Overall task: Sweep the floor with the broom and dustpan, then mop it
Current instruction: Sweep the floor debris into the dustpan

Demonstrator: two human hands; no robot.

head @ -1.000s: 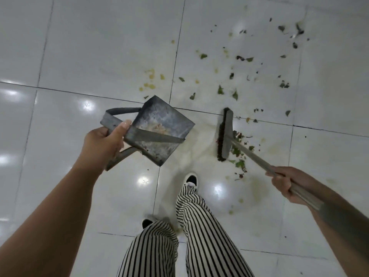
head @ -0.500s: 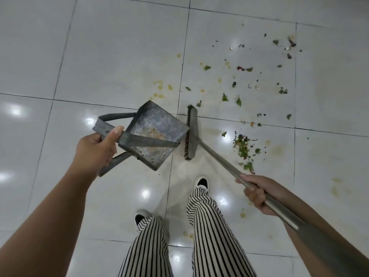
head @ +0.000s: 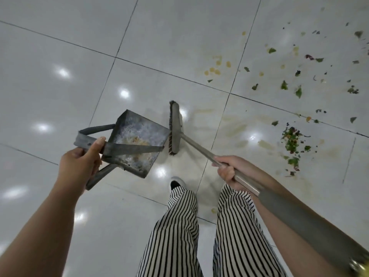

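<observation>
The left hand [head: 79, 166] grips the strap handle of a grey metal dustpan [head: 137, 142]. The right hand [head: 229, 168] clasps the metal broom [head: 175, 128], whose head touches the dustpan's lip. Green scraps [head: 292, 142] lie apart on the white tiled floor [head: 60, 47].

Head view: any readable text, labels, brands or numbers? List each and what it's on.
None readable.
Dustpan: bare scuffed metal, no label or brand shows.
Broom: plain head and handle, no marking shows.
Floor: plain tiles, only debris and stains.
Trousers: stripes only, no print.
</observation>
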